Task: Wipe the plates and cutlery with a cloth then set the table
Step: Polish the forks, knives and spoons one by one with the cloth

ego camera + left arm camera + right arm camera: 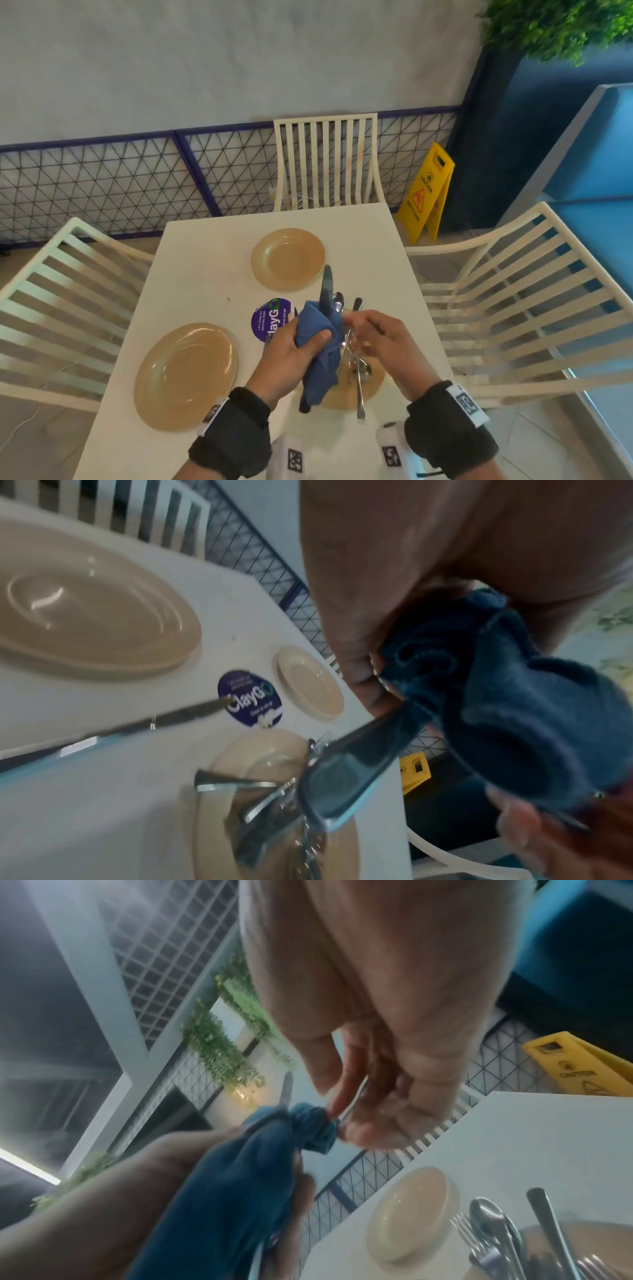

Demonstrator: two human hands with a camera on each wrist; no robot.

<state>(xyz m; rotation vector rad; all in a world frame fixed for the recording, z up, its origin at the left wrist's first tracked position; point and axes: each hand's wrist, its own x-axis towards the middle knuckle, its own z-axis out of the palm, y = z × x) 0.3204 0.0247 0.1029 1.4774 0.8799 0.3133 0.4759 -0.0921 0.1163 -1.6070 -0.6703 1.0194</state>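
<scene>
My left hand [291,346] grips a blue cloth [320,329] wrapped round a knife [327,284], whose blade sticks up out of it. My right hand [363,325] pinches the knife right beside the cloth [240,1177], fingertips [339,1112] against the fabric. Both hands hover over the near tan plate [375,385], which carries a spoon, forks and other cutlery [359,373]. A second tan plate [185,375] lies at the left and a smaller one [287,259] at the far side. Another knife [164,721] lies flat on the white table [205,260].
White slatted chairs stand at the far side [325,161], the left [61,308] and the right [513,308]. A round purple sticker [274,318] marks the table's middle. A yellow wet-floor sign [428,192] stands beyond the far right corner, before a mesh fence [102,185].
</scene>
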